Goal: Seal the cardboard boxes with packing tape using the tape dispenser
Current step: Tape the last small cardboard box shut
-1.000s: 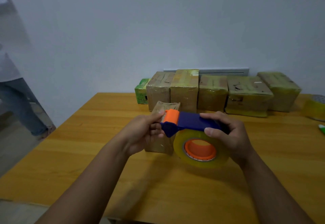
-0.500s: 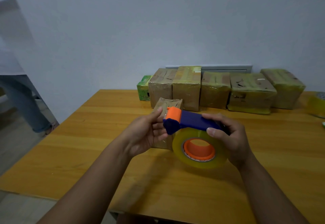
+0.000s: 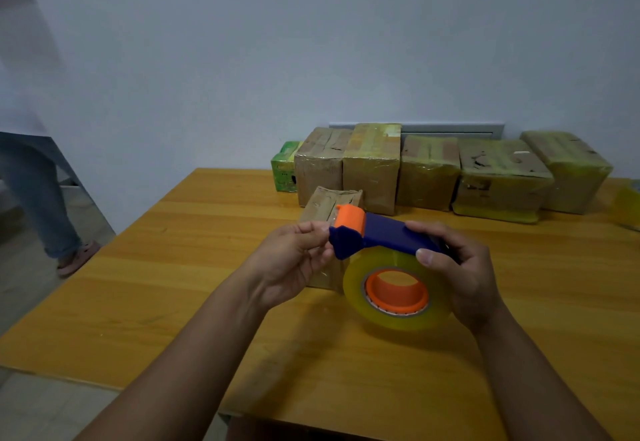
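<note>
Wooden surface (image 3: 180, 305): near edge runs across the bottom of view, left edge slants from 7 o'clock up toward 11. Bare wood from centre out to 9 o'clock and along the near edge. Beyond the left edge, floor, and a second person's leg (image 3: 45, 205) at 9 o'clock, well apart from the work.

Far edge against the wall: row of taped cardboard boxes (image 3: 429, 170) from 12 to 2 o'clock, packed side by side. Green carton (image 3: 284, 172) at the row's left end. Yellowish tape roll (image 3: 627, 207) at 3 o'clock, cut by the frame.

Small cardboard box (image 3: 320, 207) stands alone in front of the row, at centre, partly hidden behind the hands.

Tape dispenser (image 3: 384, 236), blue body with orange head, roll of clear tape (image 3: 398, 297) mounted below, held above the surface just in front of the small box. Right hand (image 3: 464, 274) grips the blue handle, fingers curled over it, thumb on the near side. Left hand (image 3: 294, 262) at the dispenser's 9 o'clock, fingertips pinching at the orange head end; whether they hold the tape end, cannot tell.
</note>
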